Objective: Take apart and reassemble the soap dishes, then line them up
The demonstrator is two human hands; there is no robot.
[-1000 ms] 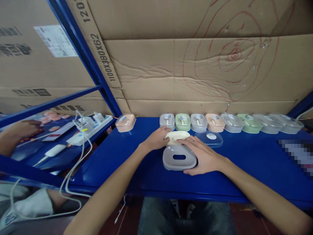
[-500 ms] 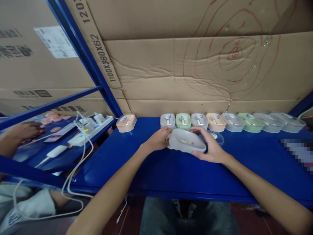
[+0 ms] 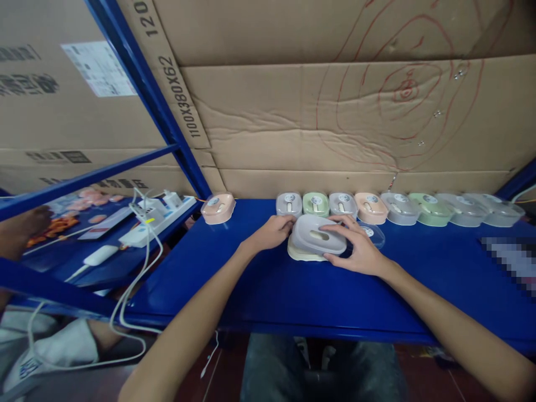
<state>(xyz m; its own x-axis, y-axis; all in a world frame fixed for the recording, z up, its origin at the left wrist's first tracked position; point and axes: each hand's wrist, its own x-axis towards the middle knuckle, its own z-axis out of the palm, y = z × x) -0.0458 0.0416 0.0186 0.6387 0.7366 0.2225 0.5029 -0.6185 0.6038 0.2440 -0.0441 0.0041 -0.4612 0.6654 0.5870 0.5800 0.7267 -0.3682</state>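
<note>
Head view: grey slotted tray (image 3: 319, 241) going onto cream base (image 3: 302, 255), mid-shelf near the back edge.

You are grasping the tray's right end with your right hand (image 3: 359, 248); your left hand (image 3: 273, 231) is steadying its left end, fingers curled on it. Its long axis is running left to right along the blue shelf (image 3: 268, 290), slot facing up. Risk: seating it askew, or nudging the clear lid (image 3: 372, 234) just beside your right hand.
</note>
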